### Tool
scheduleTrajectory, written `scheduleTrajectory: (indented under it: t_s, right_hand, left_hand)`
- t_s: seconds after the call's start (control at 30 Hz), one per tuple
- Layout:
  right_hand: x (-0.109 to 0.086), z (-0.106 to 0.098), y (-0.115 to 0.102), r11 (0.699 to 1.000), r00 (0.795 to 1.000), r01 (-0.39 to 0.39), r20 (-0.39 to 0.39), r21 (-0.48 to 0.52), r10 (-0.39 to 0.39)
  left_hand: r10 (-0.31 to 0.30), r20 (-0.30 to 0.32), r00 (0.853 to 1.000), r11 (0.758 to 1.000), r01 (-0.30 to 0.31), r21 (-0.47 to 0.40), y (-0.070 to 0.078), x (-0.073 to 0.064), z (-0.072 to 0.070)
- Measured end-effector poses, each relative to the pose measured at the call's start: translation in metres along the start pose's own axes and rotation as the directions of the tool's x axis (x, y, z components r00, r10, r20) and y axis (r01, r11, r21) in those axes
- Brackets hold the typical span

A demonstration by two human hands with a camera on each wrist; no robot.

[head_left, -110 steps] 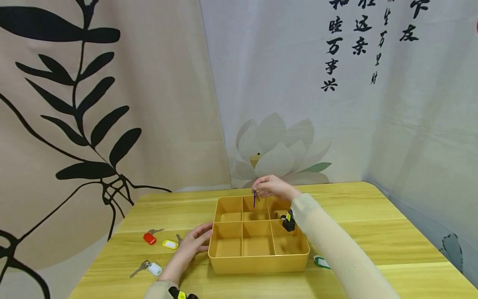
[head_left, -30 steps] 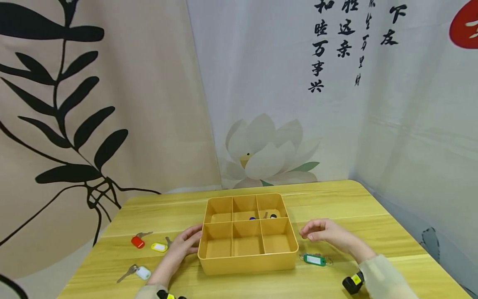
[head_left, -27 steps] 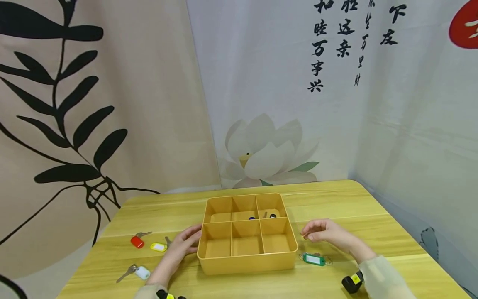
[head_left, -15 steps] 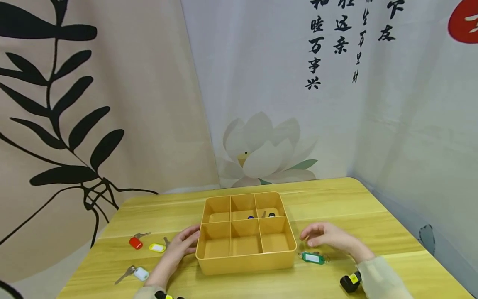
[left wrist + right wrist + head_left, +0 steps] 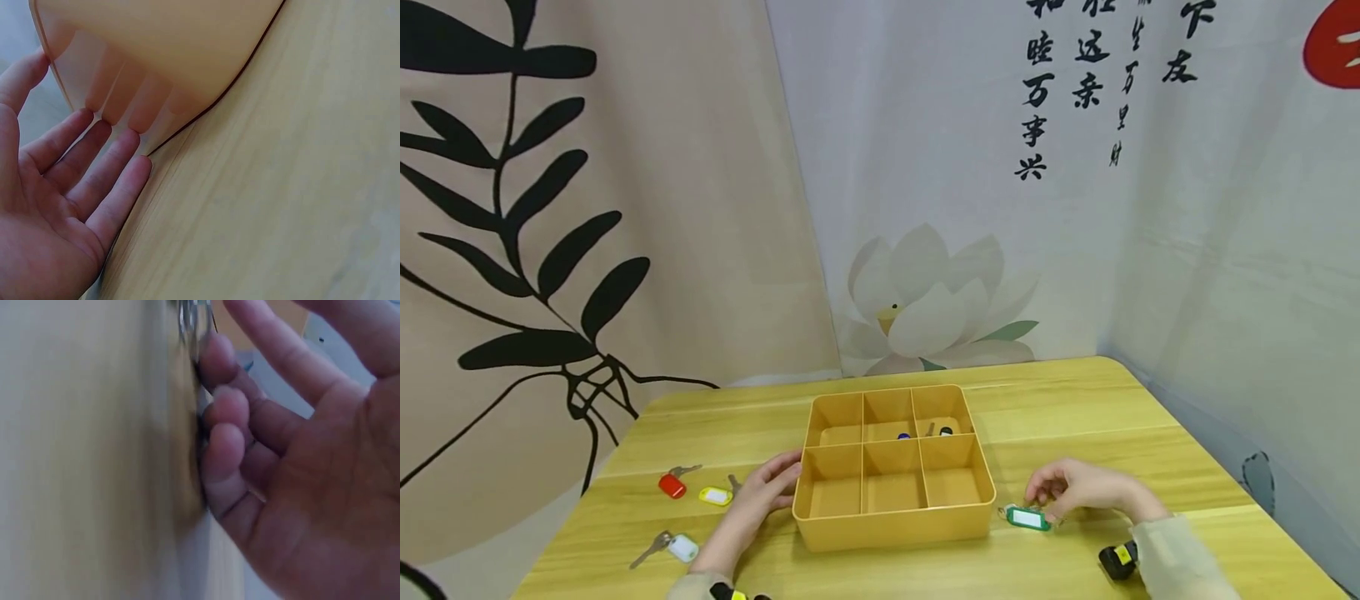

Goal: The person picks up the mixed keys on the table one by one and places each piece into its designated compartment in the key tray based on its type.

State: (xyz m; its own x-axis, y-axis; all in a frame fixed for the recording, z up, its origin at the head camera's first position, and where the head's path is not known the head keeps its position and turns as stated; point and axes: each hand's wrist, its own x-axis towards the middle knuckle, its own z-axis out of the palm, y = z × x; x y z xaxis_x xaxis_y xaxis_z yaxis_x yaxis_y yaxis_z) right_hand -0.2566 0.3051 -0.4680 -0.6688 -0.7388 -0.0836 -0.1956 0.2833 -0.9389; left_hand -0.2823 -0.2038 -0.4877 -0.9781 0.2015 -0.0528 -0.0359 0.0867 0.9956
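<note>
Touching yellow box (image 5: 891, 533) with straight, slightly parted fingers of left hand (image 5: 766, 490); at green key tag (image 5: 1027, 518) with bent fingers of right hand (image 5: 1084, 487), unclear whether clamped.

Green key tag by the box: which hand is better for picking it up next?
Probably the right hand: its fingertips are right at the green key tag. The left hand touches the opposite side of the box, farther away.
</note>
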Motion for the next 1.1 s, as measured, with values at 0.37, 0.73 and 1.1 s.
scheduleTrajectory:
  t_s: [0.37,0.73,1.1]
  right_hand:
    - [-0.016,-0.002,-0.006,0.984,0.995,-0.103,-0.03,-0.142,0.1]
    - [-0.01,0.005,-0.008,0.981,0.991,-0.127,-0.067,-0.149,0.118]
    - [-0.009,0.002,-0.004,0.993,0.999,-0.034,-0.028,-0.109,0.031]
  left_hand:
    - [0.009,0.018,1.0,1.0,-0.009,-0.001,-0.004,0.001,0.0]
    - [0.018,0.025,1.0,1.0,-0.019,0.003,-0.004,0.002,-0.002]
    - [0.003,0.004,1.0,1.0,-0.003,0.014,-0.006,0.003,-0.002]
